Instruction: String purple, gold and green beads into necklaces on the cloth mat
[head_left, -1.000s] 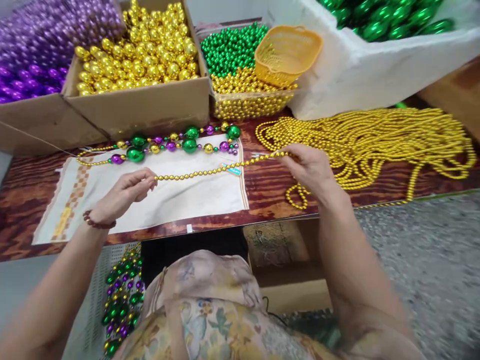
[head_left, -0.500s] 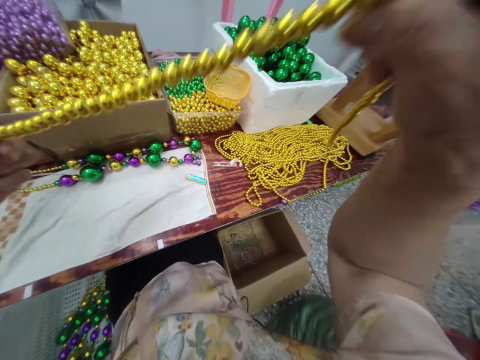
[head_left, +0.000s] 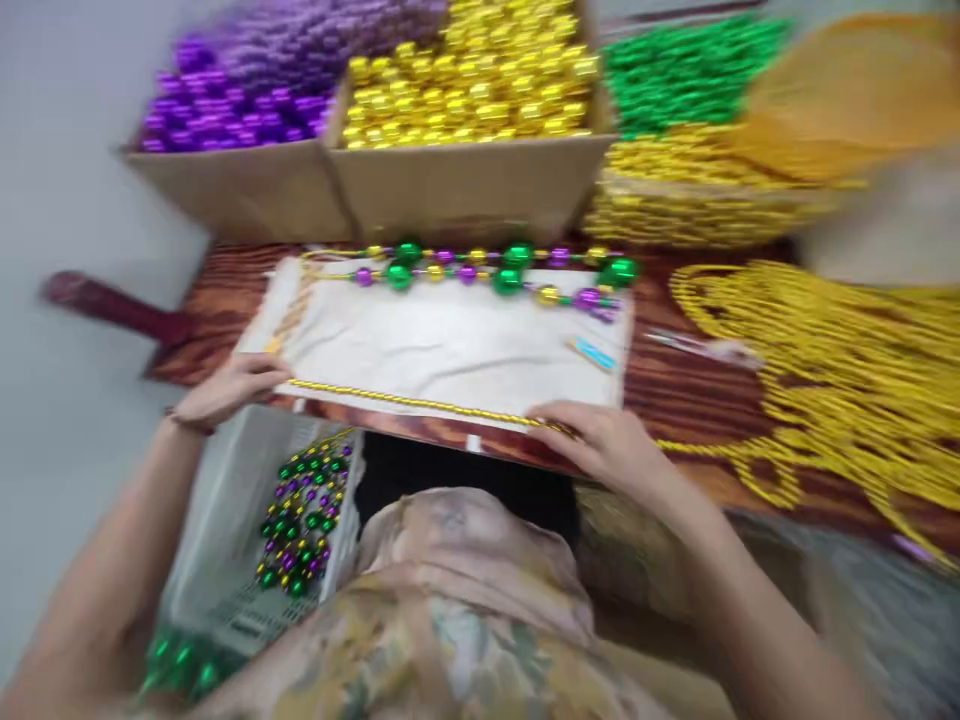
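Note:
A gold bead strand lies stretched along the front edge of a white cloth. Its left end is pinched in my left hand, at the cloth's front left corner. My right hand closes on the same strand near the cloth's front right; from there gold beads run on towards the heaped gold strands at the right. Across the back of the cloth lies a necklace of green, purple and gold beads. A small blue-and-orange label rests near the cloth's right side.
Behind stand a cardboard box of gold beads and one of purple beads. Right of them are green and gold beads below an orange basket. Small scissors lie on the table. Below left, a white crate holds beaded necklaces.
My right hand has come down from high at the right to the table's front edge. The gold strand, formerly raised across the view, now lies along the cloth. The view has swung left.

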